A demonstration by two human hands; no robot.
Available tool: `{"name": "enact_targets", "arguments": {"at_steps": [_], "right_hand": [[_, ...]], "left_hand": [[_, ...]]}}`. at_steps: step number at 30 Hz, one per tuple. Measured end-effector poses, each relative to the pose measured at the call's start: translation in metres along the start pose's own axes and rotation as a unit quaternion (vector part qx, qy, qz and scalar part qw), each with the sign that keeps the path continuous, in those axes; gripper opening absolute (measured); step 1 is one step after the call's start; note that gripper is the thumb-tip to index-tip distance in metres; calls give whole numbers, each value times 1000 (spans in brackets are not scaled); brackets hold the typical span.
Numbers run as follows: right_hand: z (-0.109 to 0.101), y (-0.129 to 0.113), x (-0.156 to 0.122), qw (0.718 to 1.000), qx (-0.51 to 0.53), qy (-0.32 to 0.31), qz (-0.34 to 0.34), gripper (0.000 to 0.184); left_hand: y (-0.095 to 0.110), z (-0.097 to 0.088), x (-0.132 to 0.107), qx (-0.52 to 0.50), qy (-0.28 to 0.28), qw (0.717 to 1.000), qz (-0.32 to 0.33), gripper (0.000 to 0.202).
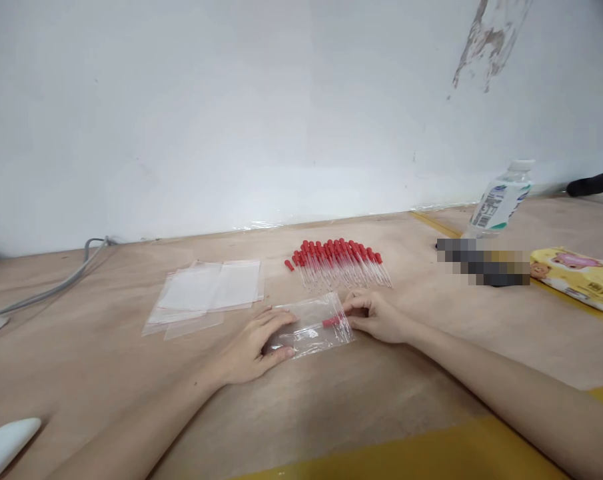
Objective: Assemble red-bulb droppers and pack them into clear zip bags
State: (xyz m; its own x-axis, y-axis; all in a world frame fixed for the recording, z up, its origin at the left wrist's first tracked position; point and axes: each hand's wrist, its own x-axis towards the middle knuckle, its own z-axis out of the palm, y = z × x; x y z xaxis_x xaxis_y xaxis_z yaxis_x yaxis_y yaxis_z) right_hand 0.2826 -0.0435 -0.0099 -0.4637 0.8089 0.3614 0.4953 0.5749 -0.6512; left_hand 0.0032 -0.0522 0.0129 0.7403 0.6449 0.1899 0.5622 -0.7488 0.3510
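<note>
A clear zip bag [314, 327] lies on the wooden table [106, 373] with a red-bulbed glass dropper [331, 322] inside it. My left hand [254, 343] rests flat on the bag's left end, fingers stretched out. My right hand [374, 313] pinches the bag's right edge near the red seal line, fingers curled together. Just behind the bag lies a row of several red-bulbed droppers [341, 261], with one loose red bulb [288, 265] at its left.
A stack of clear zip bags [206, 293] lies to the left. A grey cable [56, 283] runs along the left wall. A water bottle [501, 199], a yellow tissue pack [578, 277] and a blurred dark object [484, 261] sit at right. A white object [6, 443] is at the near left.
</note>
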Motion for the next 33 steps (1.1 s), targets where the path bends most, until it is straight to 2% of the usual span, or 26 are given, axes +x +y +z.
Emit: {"name": "enact_targets", "arguments": {"at_steps": [3,6,8,9,11,13,16,19,22,25,28,31,33], "right_hand": [[3,1,2,999,-15,-27,-21,25],[-6,7,4,998,14,-64,-8,29],[-18,14,9,999,17,-22,21,27],[-25,19,13,999,-1,24,41,25],[-37,30,28,985,-72,131,82,22],[-46,40,48,968,-128,184,111,20],[-48,50,81,941,-238,208,120,23],[-41,55,109,915,-312,213,144,31],[-33,57,128,911,-328,194,159,28],[-32,56,136,921,-287,197,175,17],[-42,47,134,943,-180,209,185,11],[-59,32,116,966,-77,188,163,14],[-68,23,95,972,64,191,122,14]], "left_hand": [[1,-1,1,-4,-12,1000,2,39],[0,-2,1,-7,-24,1000,3,36],[-1,-1,1,-11,-31,999,1,35],[-2,-1,1,-13,-35,999,1,35],[-4,-1,1,-16,-40,999,-1,35],[-5,0,1,-17,-39,999,2,34],[-6,0,0,-21,-34,999,6,33],[-6,-1,-1,-28,-40,999,5,34],[-6,-2,-1,-29,-50,998,5,35],[-7,-1,-1,-24,-49,998,9,34],[-8,0,-1,-22,-41,999,14,34],[-8,1,-1,-21,-39,999,16,35],[-8,1,-1,-17,-38,999,17,36]]}}
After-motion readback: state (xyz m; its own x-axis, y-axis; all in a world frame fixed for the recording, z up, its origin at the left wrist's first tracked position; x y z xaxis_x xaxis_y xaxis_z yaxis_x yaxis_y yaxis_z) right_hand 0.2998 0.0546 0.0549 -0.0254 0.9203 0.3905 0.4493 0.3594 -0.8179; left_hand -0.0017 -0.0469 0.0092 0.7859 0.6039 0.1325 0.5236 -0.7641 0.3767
